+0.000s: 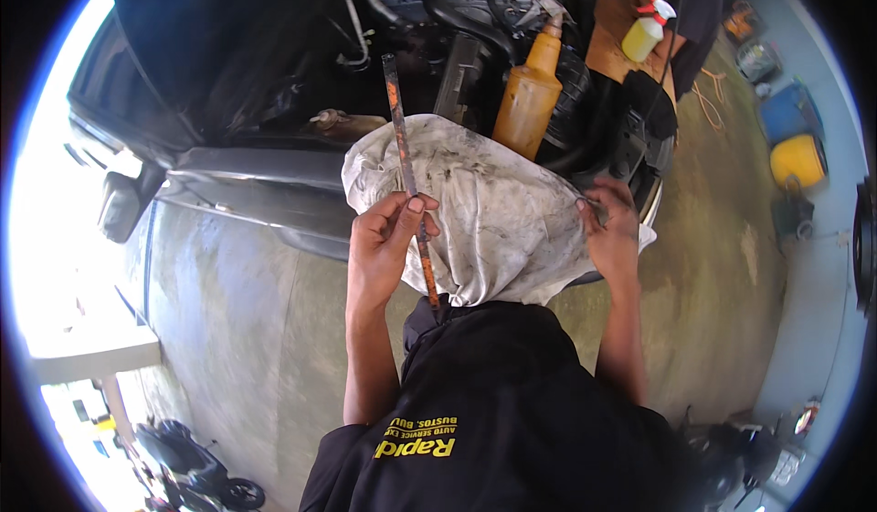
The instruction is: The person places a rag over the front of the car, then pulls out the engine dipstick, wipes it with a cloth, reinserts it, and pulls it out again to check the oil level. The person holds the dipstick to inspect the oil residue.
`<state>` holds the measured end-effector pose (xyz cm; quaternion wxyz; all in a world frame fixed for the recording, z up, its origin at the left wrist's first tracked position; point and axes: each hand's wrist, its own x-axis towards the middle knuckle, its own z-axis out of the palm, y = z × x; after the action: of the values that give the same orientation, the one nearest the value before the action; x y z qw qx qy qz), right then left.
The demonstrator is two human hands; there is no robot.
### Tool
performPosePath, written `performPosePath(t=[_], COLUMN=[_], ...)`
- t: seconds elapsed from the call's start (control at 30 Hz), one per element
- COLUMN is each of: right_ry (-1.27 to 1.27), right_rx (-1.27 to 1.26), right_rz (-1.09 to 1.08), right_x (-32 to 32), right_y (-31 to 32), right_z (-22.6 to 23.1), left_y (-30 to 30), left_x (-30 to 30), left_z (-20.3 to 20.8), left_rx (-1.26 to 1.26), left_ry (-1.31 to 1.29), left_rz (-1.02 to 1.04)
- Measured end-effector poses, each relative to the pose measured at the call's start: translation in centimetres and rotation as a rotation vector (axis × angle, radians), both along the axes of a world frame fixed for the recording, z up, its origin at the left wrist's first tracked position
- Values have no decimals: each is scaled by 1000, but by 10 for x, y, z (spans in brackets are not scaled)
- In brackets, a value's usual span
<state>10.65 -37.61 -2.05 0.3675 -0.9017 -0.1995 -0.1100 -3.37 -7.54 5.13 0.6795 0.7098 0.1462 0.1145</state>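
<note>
My left hand [382, 242] pinches a long thin strip [400, 133], dark with patchy rust-orange marks, between thumb and fingers near its middle. The strip stands nearly upright in the view, its lower end close to my black shirt [493, 375]. Over on the right, my right hand [614, 238] is closed with its fingertips together; what it holds, if anything, is too small to make out. A stained white cloth [493, 211] drapes over the car's edge beneath both hands. Just beyond it stands an amber plastic bottle [528, 101] with a narrow tip.
The open engine bay [475, 5] lies ahead, with hoses and metal parts. A spray bottle [644, 37] with yellow liquid stands at the upper right, beside another person [699, 19]. Blue [787, 110] and yellow containers [797, 160] line the right wall; motorcycles [187, 462] stand lower left.
</note>
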Motion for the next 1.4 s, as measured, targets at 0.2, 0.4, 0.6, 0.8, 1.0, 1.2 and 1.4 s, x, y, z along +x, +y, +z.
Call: performPosePath(t=[0.2,0.4,0.6,0.8,1.0,1.2,1.4], right_ry=[146,337,353,-292,328,226,-185], right_rx=[288,947,1165,464,549,687,812], right_rz=[-364,-114,541,201,22,-1092,-1555], right_x=[-36,-54,-65,-105,-177,-273,-425], right_y=[29,65,91,49,-13,-168,-412], right_z=[6,30,103,67,7,-23,-39], left_y=[30,37,-6,-41,-121,-185,-213], left_x=[-2,19,39,61,65,55,55], left_z=[0,-11,-20,-11,37,64,6], left_rx=[65,-77,-533,-588,-714,-125,-78], left_ry=[72,-63,-277,-111,-295,-149,-12], left_rz=[-134,-368,-469,-526,-990,-966,-824])
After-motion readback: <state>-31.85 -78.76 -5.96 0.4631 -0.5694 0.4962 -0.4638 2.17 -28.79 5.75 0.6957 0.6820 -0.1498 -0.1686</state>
